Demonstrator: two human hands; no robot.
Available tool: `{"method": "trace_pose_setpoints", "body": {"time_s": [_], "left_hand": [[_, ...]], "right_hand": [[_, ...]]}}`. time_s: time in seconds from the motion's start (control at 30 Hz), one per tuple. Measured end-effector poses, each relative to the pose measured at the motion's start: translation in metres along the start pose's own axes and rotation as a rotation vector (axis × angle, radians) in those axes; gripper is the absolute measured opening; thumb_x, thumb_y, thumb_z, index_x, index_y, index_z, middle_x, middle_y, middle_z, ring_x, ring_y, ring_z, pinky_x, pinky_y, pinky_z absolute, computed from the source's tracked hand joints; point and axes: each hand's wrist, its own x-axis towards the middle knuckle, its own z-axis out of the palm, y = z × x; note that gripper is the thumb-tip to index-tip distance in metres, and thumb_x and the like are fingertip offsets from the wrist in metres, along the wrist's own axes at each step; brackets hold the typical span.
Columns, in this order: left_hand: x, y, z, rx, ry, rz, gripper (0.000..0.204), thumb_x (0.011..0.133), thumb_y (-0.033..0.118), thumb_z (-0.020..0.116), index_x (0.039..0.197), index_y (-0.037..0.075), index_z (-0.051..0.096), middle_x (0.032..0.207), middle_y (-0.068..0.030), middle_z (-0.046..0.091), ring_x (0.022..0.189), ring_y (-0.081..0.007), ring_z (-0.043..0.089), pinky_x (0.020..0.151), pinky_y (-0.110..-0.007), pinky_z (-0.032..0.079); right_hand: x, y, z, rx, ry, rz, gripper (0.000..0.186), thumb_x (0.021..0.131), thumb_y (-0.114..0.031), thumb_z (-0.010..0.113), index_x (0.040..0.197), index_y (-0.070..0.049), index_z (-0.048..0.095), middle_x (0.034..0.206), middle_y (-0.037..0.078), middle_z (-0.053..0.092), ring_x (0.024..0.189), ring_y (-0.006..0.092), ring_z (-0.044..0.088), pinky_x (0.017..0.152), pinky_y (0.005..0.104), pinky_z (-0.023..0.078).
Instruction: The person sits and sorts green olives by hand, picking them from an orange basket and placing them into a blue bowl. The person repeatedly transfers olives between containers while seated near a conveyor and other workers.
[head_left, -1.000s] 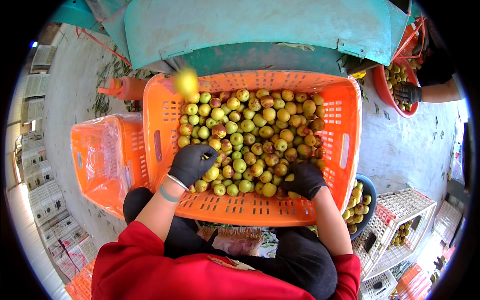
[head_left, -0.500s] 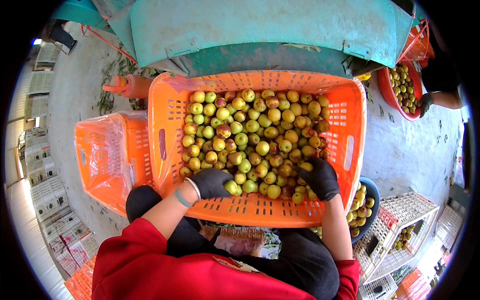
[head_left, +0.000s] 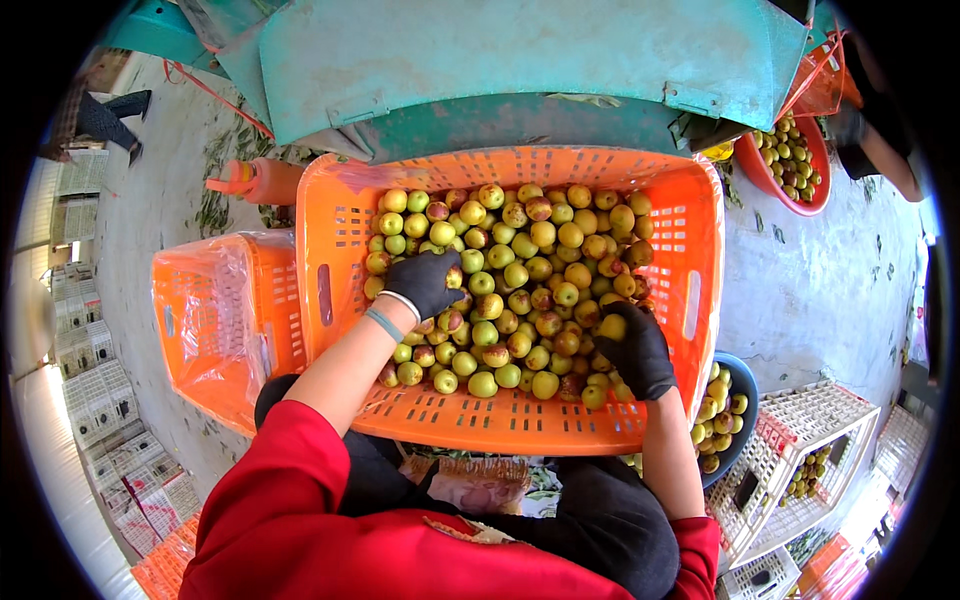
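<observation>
Many green and brown-blotched jujubes (head_left: 502, 283) fill an orange slatted crate (head_left: 520, 425) in front of me. My left hand (head_left: 424, 284), in a black glove, reaches into the left part of the pile, its fingers curled against a jujube (head_left: 454, 277). Toward the right side of the crate, my gloved right hand (head_left: 640, 355) grips a jujube (head_left: 612, 327) between thumb and fingers, just over the others.
A teal metal machine (head_left: 520, 60) borders the crate's far side. Plastic-lined orange crates (head_left: 205, 320) stand left. To the right are a red basin (head_left: 822, 190) of jujubes, a blue tub (head_left: 742, 385) and a white crate (head_left: 815, 425). Another person's arm (head_left: 890, 160) shows beyond.
My left hand has moved from the crate's near edge up and farther into the pile. My right hand stays nearly in place, turned slightly, with a jujube now showing in its fingers.
</observation>
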Motion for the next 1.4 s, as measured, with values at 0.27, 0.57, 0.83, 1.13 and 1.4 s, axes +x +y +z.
{"method": "trace_pose_setpoints", "body": {"time_s": [0.27,0.57,0.83,1.13,1.4], "left_hand": [[-0.068,0.028,-0.007,-0.843,-0.176,0.272,0.040,0.078,0.026,0.070,0.109,0.004,0.055,0.099,-0.0067,0.060,0.092,-0.0176,0.058,0.081,-0.032,0.046],[-0.079,0.060,0.015,-1.833,-0.643,-0.033,0.063,0.091,0.059,0.034,0.086,0.001,0.058,0.068,-0.0100,0.059,0.056,-0.0223,0.060,0.052,-0.034,0.050],[-0.071,0.064,0.028,-1.948,-0.678,-0.166,0.045,0.092,0.041,0.041,0.111,0.002,0.053,0.093,-0.0182,0.063,0.063,-0.0261,0.063,0.055,-0.037,0.053],[-0.090,0.216,0.054,-1.768,-1.122,0.247,0.037,0.090,0.032,0.051,0.113,0.003,0.053,0.093,-0.0065,0.060,0.073,-0.0116,0.057,0.065,-0.023,0.046],[-0.090,0.313,0.099,-1.093,-0.718,0.556,0.040,0.095,0.031,0.047,0.121,0.001,0.048,0.121,-0.0139,0.051,0.116,-0.0205,0.047,0.099,-0.031,0.036]], "right_hand": [[-0.011,-0.021,-0.014,0.956,-0.231,-0.016,0.055,0.074,0.003,0.069,0.123,-0.011,0.050,0.109,0.000,0.056,0.101,0.0119,0.053,0.084,0.0296,0.049],[-0.016,-0.032,-0.024,1.335,-0.658,0.041,0.049,0.093,-0.041,0.048,0.121,-0.002,0.050,0.105,0.016,0.063,0.074,0.0190,0.063,0.066,0.0307,0.052],[-0.014,-0.027,-0.018,1.315,-0.590,0.352,0.043,0.093,-0.040,0.048,0.114,-0.004,0.055,0.084,0.008,0.064,0.068,0.0168,0.062,0.060,0.0287,0.052],[-0.106,0.011,-0.099,1.136,0.026,0.249,0.036,0.087,-0.025,0.054,0.114,-0.001,0.057,0.105,0.008,0.061,0.078,0.0183,0.061,0.064,0.0301,0.051],[-0.187,0.227,-0.059,-0.231,0.871,0.537,0.042,0.090,-0.034,0.058,0.116,0.000,0.057,0.109,0.015,0.062,0.099,0.0275,0.058,0.089,0.0350,0.044]]}}
